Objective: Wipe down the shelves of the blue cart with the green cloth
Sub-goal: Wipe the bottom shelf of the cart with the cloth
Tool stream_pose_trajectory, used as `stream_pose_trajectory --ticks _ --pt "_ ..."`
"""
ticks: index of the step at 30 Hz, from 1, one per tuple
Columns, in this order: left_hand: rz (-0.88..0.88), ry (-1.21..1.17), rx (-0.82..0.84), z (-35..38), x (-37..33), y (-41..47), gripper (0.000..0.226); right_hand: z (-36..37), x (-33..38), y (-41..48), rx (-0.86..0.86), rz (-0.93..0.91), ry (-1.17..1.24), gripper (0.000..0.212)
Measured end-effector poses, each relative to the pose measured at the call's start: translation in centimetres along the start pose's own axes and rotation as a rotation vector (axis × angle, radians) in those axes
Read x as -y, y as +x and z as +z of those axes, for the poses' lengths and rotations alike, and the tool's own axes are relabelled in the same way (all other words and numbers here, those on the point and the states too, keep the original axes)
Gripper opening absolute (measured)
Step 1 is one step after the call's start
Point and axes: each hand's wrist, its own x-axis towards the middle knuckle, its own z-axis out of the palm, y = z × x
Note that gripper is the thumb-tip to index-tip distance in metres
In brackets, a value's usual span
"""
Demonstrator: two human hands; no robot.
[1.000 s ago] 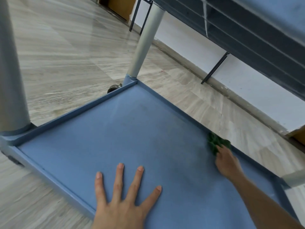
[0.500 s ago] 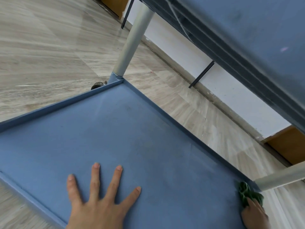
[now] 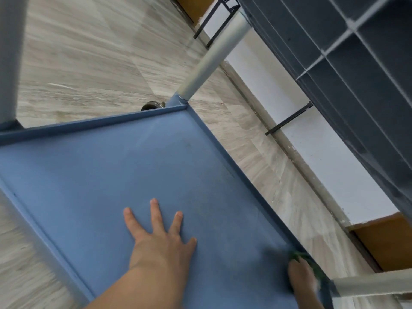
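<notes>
The blue cart's bottom shelf fills the lower half of the view, with a raised rim all round. My left hand lies flat on the shelf near its middle, fingers spread, holding nothing. My right hand is at the shelf's right rim near the lower right corner, blurred, pressing the green cloth against the rim. Only a small crumpled part of the cloth shows past the fingers.
A grey cart post rises from the far corner, with a castor wheel beside it. Another post stands at the right corner. The underside of the upper shelf hangs overhead. Pale wood floor, white wall and black brackets lie to the right.
My right hand slid the cloth along the right rim toward the near corner, then stayed there. The view swung, so my left hand now appears more central on the shelf.
</notes>
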Motion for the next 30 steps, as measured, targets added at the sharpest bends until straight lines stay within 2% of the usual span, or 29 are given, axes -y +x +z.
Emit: stream_pose_trajectory --ticks 5,7,11,16,19,23,25,27,30 --pt "0.007 0.056 0.048 -0.1 0.0 -0.2 0.094 0.9 11.5 -0.3 0.050 -0.095 0.201 0.039" --pt "0.009 0.037 0.033 0.0 0.0 -0.1 0.082 0.2 17.2 -1.7 0.051 -0.202 0.270 0.043" --pt "0.023 0.053 -0.003 0.5 0.1 -0.1 0.059 -1.9 28.9 -6.5 0.173 -0.462 0.455 0.051" --pt "0.050 0.019 0.005 0.2 0.1 -0.4 0.050 -4.0 39.3 -12.6 0.217 -0.839 0.506 0.056" --pt "0.054 -0.008 0.002 0.1 0.3 -0.5 0.050 -4.8 41.1 -12.9 0.255 -0.947 0.452 0.056" --pt "0.064 -0.019 0.048 -0.6 0.6 -0.7 0.048 -5.2 40.9 -9.7 0.176 -1.118 0.225 0.050" --pt "0.068 -0.021 0.063 -0.8 0.9 -0.7 0.050 -4.6 39.4 -7.8 0.139 -1.109 0.152 0.049" --pt "0.063 -0.049 0.075 -0.8 1.0 -0.6 0.055 -4.0 36.6 -5.8 0.114 -1.026 0.128 0.048" --pt "0.044 -0.047 0.092 -0.4 0.9 -0.7 0.079 -2.9 29.7 -2.9 0.085 -0.940 0.146 0.047"
